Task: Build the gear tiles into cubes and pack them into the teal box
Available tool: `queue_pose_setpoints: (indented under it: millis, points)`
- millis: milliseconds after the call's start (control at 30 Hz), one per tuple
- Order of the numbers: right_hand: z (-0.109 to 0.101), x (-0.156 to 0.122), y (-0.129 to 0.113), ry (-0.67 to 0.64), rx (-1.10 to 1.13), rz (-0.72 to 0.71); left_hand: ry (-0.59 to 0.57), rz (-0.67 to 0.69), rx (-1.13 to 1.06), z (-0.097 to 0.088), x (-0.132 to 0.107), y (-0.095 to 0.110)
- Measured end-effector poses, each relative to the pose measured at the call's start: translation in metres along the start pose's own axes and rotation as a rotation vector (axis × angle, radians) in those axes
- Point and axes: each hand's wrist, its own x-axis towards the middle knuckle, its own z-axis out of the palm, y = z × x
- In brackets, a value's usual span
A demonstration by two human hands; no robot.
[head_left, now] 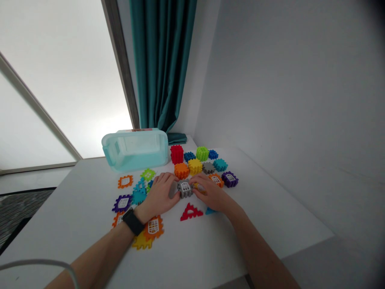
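Out on the far left of the left hand, the white tabletop carried a scatter of flat pieces: an orange frame and a purple window frame, with a teal triangle piece just beside that hand's knuckles and a lime green frame just ahead of them. Down by the wrist, under a black watch, an orange window panel overlapped a yellow piece. Farther ahead of the hand sat a clear teal plastic box.

And at the centre, the left hand was closed, fingers curled over a grey curved piece right against a grey window block, which sat between both hands! In from the other side came the right hand, closed as well, its fingers on a yellow part touching that block.

Just ahead of the hands stood a red block, an orange block, a yellow block and a green block. Near the right hand, a red triangle frame lay toward the wrist, and past the fingers sat a purple window block.
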Motion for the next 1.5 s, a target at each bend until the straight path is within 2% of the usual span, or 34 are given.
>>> queue_pose_setpoints:
  millis: [267,567,733,867,1033,1200,1333,1500]
  points:
    - [-0.001,0.0,-0.001,0.038,-0.004,0.008,-0.012,0.013,0.006,-0.005,0.002,0.0]
    - [0.0,0.008,-0.011,0.109,0.032,-0.023,0.016,0.006,0.013,-0.019,0.005,-0.002]
    - [0.002,0.018,-0.027,0.132,-0.018,-0.078,0.034,-0.003,0.072,-0.039,-0.006,-0.011]
    - [0.007,0.028,-0.044,0.098,-0.034,-0.114,0.044,-0.055,0.098,-0.064,-0.027,-0.03]
    - [0.027,0.044,-0.071,0.035,-0.029,-0.162,0.043,-0.108,0.107,-0.093,-0.067,-0.064]
    - [0.054,0.064,-0.093,-0.086,-0.053,-0.17,0.053,-0.134,0.009,-0.102,-0.099,-0.09]
    - [0.079,0.076,-0.101,-0.158,-0.089,-0.186,0.032,-0.142,-0.054,-0.105,-0.109,-0.097]
    - [0.108,0.075,-0.104,-0.122,-0.215,-0.212,-0.063,-0.093,-0.041,-0.114,-0.116,-0.099]
